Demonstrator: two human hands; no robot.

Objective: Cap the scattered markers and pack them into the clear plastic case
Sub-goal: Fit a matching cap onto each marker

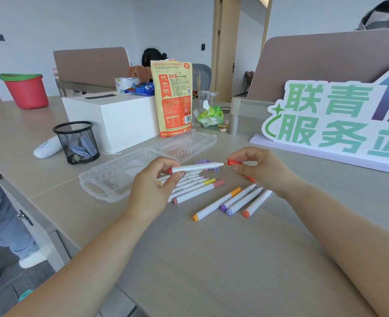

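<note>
Red cap (234, 162) pinched in the right hand (265, 170), its mouth just short of the bared tip of a white marker (195, 167) gripped by the left hand (151, 186); both held above the desk (212, 259), not yet joined; capping step in hand. Clear plastic case (111, 179) lies open, seemingly unfilled, toward the desk's left edge; other markers (232, 200) loose beside it, some apparently uncapped. Next, by my judgement: line cap with tip; push home until seated; lay marker in a case slot.
</note>
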